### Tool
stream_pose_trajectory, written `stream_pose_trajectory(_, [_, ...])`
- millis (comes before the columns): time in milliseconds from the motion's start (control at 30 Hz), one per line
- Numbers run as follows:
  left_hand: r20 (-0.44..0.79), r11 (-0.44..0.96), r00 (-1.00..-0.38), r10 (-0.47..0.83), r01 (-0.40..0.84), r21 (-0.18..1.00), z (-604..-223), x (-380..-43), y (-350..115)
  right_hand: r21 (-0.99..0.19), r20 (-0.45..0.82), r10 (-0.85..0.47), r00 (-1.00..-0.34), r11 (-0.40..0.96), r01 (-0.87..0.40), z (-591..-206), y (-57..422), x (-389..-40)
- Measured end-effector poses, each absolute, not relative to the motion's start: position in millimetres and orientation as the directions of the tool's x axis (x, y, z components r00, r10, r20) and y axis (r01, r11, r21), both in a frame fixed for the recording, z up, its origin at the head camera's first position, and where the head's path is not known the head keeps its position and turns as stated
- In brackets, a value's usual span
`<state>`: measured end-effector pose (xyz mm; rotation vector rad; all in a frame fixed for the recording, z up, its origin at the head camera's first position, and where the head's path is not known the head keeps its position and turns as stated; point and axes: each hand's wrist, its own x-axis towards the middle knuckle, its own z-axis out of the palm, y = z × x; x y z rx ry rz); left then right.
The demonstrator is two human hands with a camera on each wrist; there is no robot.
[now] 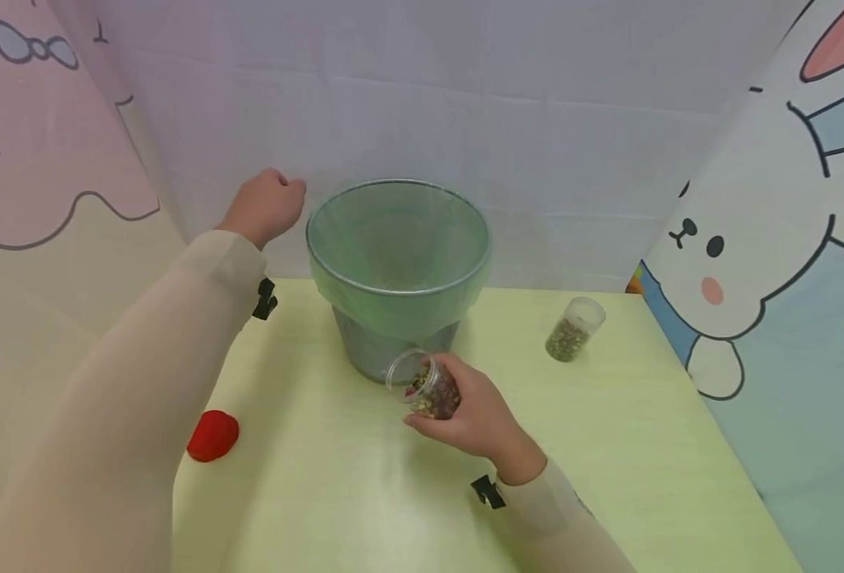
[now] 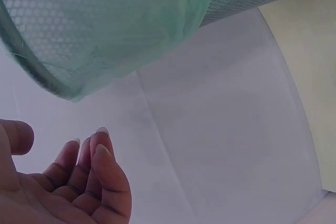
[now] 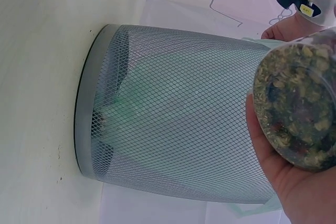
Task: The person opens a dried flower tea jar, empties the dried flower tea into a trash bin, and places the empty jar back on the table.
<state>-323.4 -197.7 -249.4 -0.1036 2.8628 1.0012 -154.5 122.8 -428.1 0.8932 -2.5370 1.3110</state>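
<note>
A grey wire-mesh wastebasket (image 1: 372, 342) stands upright on the table, with a green plastic bag (image 1: 400, 312) lining it and folded over its rim. My right hand (image 1: 475, 414) grips a clear jar (image 1: 442, 398) of dried flowers and herbs, tilted with its uncapped mouth toward the basket's front. The right wrist view shows the jar's bottom (image 3: 299, 103) and the contents lying against it. Left of the rim, my left hand (image 1: 267, 203) is raised. In the left wrist view its fingers (image 2: 113, 177) are loosely curled, apart from the bag, with nothing in them.
Another clear jar (image 1: 572, 330), partly filled with dried herbs, is at the table's back right. A red object (image 1: 213, 435) lies at the left, partly behind my left sleeve. White cloth (image 1: 572, 159) hangs behind the table (image 1: 608, 477), with cartoon-printed curtains at both sides.
</note>
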Motion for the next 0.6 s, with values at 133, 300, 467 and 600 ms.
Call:
stream_pose_trajectory(133, [-0.135,0.747,-0.990,-0.034,-0.115,0.655,-249,-329,-194,-0.696,0.386,-0.438,-0.812,0.439,-0.568,-428,123,-154])
stream_pose_trajectory(300, [-0.147,0.694,-0.988,-0.055,-0.144,0.705,-249,-335,-182,-0.701,0.384,-0.437,-0.813,0.435,-0.565,-426,123,-154])
stream_pose_trajectory(467, [-0.120,0.709,-0.986,-0.112,-0.164,0.686,-255,-340,-177,-0.707,0.376,-0.438,-0.817,0.435,-0.558,-426,122,-154])
stream_pose_trajectory(600, [-0.117,0.707,-0.987,-0.109,-0.160,0.689,-259,-343,-176,-0.701,0.380,-0.435,-0.816,0.441,-0.561,-425,122,-153])
